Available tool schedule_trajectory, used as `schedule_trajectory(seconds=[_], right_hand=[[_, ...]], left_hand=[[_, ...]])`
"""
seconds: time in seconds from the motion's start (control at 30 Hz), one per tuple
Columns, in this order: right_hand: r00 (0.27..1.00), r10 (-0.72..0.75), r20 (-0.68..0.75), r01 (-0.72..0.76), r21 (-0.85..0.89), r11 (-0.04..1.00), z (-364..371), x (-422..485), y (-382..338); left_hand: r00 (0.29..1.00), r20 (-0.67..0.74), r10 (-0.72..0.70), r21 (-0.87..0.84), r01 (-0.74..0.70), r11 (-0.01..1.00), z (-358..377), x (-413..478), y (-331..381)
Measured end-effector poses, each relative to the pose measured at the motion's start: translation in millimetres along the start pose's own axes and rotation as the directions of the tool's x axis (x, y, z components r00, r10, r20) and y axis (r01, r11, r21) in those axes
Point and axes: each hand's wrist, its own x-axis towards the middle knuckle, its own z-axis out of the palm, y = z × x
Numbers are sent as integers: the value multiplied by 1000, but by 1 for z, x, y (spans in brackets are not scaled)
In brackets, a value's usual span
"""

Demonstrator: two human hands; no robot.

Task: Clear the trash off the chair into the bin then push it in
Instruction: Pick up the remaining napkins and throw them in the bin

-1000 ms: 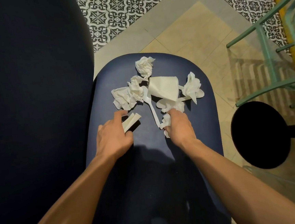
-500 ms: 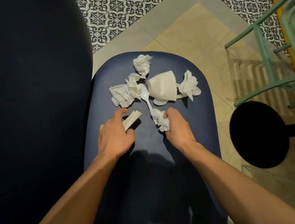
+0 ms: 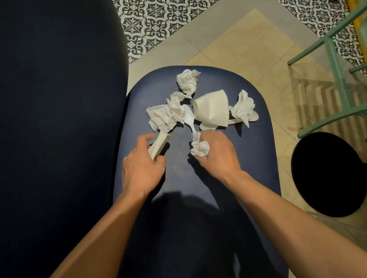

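Observation:
White trash lies on the dark blue chair seat [image 3: 254, 146]. My left hand [image 3: 143, 166] grips a folded white paper piece [image 3: 159, 145]. My right hand [image 3: 218, 152] pinches a crumpled tissue [image 3: 199, 147] at the handle end of a white plastic spoon [image 3: 188, 119]. Beyond lie a tipped paper cup [image 3: 212, 110], a crumpled tissue at the far edge [image 3: 187, 82], a tissue clump on the left [image 3: 166, 117] and another tissue on the right [image 3: 243, 108].
The chair's dark backrest [image 3: 50, 128] fills the left. A round black opening, perhaps the bin [image 3: 327, 174], sits on the floor at right. A green metal frame [image 3: 339, 81] stands at the far right on tan and patterned tiles.
My right hand has drawn the crumpled tissue toward me and closed round it. My left hand has closed on the folded paper piece. The cup rolled slightly.

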Motion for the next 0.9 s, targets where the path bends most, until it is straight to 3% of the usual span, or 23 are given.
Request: schedule_trajectory(seconds=[0.1,0.2,0.27,0.4,0.47,0.67,0.9], right_hand=[[998,10,66,-20,148,989,-1,16,-23],[999,-50,22,45,192,980,0,33,-42],[997,-73,-8,73,138,988,4,50,-50],[990,-124,-67,106,-219,970,16,76,-57],[988,-137,-75,107,-308,945,22,80,-58],[980,-160,114,189,-318,929,43,80,-56],[971,-220,92,238,-304,922,47,79,-57]], left_hand=[[999,-24,-40,-49,39,998,-4,4,-4],[996,-30,-82,-103,79,992,-5,6,-7],[994,-30,-101,-136,96,986,-5,9,-10],[996,-24,-86,-175,80,981,-4,12,-16],[996,-24,-84,-182,78,980,-4,13,-19],[992,-28,-121,-187,113,976,0,15,-25],[990,-31,-138,-172,131,976,3,16,-27]])
